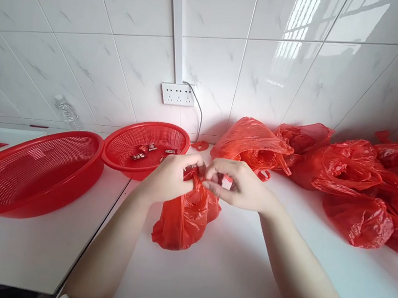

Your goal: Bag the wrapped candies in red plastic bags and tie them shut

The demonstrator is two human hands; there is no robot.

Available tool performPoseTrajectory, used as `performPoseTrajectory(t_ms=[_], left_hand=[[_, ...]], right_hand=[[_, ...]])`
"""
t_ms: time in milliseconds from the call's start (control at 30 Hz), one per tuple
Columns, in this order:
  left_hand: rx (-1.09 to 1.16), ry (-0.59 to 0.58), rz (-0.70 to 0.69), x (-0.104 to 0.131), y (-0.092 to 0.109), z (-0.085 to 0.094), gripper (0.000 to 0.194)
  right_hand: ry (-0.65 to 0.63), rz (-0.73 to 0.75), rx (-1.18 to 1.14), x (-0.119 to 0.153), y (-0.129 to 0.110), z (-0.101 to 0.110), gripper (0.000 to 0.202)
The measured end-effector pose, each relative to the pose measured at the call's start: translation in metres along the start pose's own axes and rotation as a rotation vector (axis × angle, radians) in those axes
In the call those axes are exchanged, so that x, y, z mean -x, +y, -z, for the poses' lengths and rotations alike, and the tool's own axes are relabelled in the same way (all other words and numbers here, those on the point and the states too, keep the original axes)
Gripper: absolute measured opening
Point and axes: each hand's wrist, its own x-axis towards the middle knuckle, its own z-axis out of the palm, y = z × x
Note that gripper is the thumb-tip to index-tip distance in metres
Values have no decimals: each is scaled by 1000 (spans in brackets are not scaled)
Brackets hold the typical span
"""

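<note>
A red plastic bag (pixel 185 221) rests on the white table in front of me, its top gathered between my two hands. My left hand (pixel 175 175) is closed around the bunched neck of the bag. From the other side, my right hand (pixel 240 184) pinches the same gathered plastic, thumb and fingertips close together. What fills the bag is hidden by the plastic. Just behind my left hand stands a red mesh basket (pixel 123 160) with several small wrapped pieces (pixel 141 152) in it.
A larger red basket (pixel 78 191) stands at left, near a white tray (pixel 23 136) holding red packets. Several filled red bags (pixel 355 166) are heaped along the wall at right. A power strip (pixel 178 95) with a cable hangs on the tiled wall. A table seam runs at left.
</note>
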Motion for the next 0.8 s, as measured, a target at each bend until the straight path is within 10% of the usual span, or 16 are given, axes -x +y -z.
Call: performPoseTrajectory(t_ms=[133,400,567,800], left_hand=[[-567,160,-190,3,1,-2,35],[-598,427,-479,-2,-20,-4,27],[-458,521,-202,10,-27,3,14],[-269,358,285,47,-42,25,30]], right_hand=[[217,-68,-313,-14,25,-21,22],[100,-7,-444,-17,45,-24,27],[305,-263,18,0,39,2,26],[196,-491,294,35,46,31,14]])
